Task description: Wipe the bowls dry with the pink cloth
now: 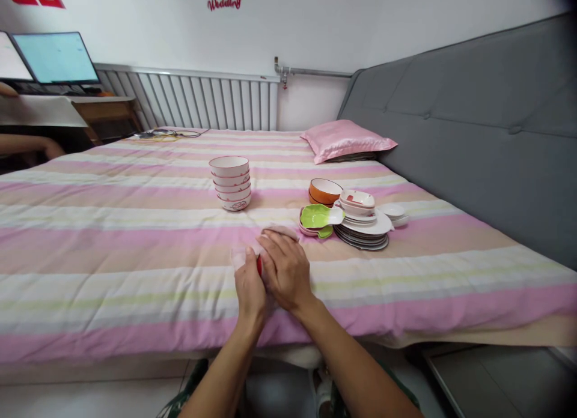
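Close together above the near part of the bed, my left hand (250, 290) and my right hand (288, 272) are both closed around a pale pinkish cloth (282, 231). Some of the cloth sticks out past the left thumb, and more shows beyond the right fingertips. Between the hands a small red patch (259, 265) is visible; it belongs to something mostly covered that I cannot make out. Just beyond the right hand lie a green leaf-shaped dish (316, 216) and pink-edged dishes under it. Farther off, to the left, stands a stack of white bowls (229, 181) with red rims.
Right of my hands are orange bowls (322, 193), small square bowls (357, 200), stacked plates (363, 241) and small white dishes (392, 212). A pink pillow (347, 140) lies by the grey headboard (469, 99). Cables (166, 134) lie at the far left; another person's arm (27, 145) shows there.
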`<state>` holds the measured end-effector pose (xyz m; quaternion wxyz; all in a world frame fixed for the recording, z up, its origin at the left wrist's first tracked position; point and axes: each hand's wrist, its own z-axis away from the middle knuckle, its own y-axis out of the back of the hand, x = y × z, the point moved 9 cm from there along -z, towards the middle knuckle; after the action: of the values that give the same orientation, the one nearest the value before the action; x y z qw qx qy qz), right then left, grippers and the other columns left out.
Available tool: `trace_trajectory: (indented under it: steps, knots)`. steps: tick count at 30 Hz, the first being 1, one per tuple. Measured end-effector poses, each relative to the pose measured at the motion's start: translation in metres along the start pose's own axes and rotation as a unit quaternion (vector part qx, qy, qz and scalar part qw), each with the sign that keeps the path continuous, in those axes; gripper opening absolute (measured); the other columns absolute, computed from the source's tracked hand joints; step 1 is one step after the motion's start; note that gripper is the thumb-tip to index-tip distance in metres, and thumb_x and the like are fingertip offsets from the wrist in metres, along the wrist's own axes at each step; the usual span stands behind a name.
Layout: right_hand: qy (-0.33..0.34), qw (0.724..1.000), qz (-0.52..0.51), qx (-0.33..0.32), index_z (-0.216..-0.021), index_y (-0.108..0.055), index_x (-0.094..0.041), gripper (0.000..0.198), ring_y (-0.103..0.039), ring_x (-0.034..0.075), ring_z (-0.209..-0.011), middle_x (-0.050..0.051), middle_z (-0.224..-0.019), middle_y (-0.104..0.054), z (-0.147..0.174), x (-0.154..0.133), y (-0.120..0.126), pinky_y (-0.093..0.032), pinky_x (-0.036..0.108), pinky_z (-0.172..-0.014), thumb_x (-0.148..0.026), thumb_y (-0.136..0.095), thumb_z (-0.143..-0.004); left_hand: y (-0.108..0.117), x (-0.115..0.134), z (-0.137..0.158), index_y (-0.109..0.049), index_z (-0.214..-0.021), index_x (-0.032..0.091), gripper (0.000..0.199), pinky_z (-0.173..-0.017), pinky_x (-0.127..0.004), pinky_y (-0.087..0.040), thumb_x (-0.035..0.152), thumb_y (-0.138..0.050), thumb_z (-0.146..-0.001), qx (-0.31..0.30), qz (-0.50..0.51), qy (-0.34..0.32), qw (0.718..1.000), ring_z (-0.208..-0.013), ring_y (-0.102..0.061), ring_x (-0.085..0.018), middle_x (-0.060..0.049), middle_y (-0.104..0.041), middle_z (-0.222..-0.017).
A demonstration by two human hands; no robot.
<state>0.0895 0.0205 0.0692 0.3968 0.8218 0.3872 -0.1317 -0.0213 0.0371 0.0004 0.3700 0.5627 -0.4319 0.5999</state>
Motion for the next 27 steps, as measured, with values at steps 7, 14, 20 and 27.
trace_trajectory:
  steps: [7, 14, 20, 27]
  knots:
    - [-0.098, 0.973, -0.207, -0.003, -0.116, -0.064, -0.025, 0.035, -0.049, 0.017, -0.123, 0.002, -0.124, -0.063, -0.011, 0.047, 0.001, -0.033, 0.034, -0.107, -0.029, -0.037, -0.093, -0.006, -0.002, 0.009, -0.062, -0.054, 0.015, 0.050, -0.053, -0.027, -0.037, 0.058, -0.051, -0.078, -0.017, -0.046, -0.008, 0.999, -0.051, -0.050, -0.016, -0.004, -0.057, -0.050]
    - [-0.251, 0.867, -0.430, 0.015, -0.095, -0.072, -0.021, 0.031, -0.057, 0.017, -0.113, 0.001, -0.112, -0.069, -0.008, 0.091, -0.021, -0.036, 0.030, -0.104, -0.032, -0.046, -0.082, -0.007, -0.002, 0.010, -0.055, -0.048, 0.017, 0.042, -0.048, -0.025, -0.030, 0.051, -0.061, -0.072, -0.015, -0.034, -0.018, 0.999, -0.049, -0.042, -0.013, 0.001, -0.047, -0.046]
    - [-0.374, 0.727, -0.576, 0.007, -0.097, -0.070, -0.020, 0.032, -0.066, 0.018, -0.092, 0.001, -0.092, -0.074, 0.006, 0.095, -0.042, -0.049, 0.028, -0.084, -0.039, -0.057, -0.074, -0.001, 0.009, 0.010, -0.052, -0.047, 0.016, 0.040, -0.047, -0.025, -0.027, 0.045, -0.061, -0.073, 0.008, 0.027, -0.033, 0.999, -0.047, -0.035, -0.010, 0.003, -0.041, -0.046]
    - [-0.397, 0.643, -0.654, 0.020, -0.083, -0.067, -0.021, 0.023, -0.069, 0.021, -0.089, 0.002, -0.082, -0.073, 0.008, 0.080, -0.040, -0.053, 0.032, -0.081, -0.040, -0.060, -0.072, 0.002, 0.014, 0.002, -0.060, -0.054, 0.014, 0.029, -0.054, -0.022, -0.037, 0.039, -0.071, -0.065, 0.025, 0.204, 0.009, 0.979, -0.050, -0.043, -0.008, 0.005, -0.053, -0.052]
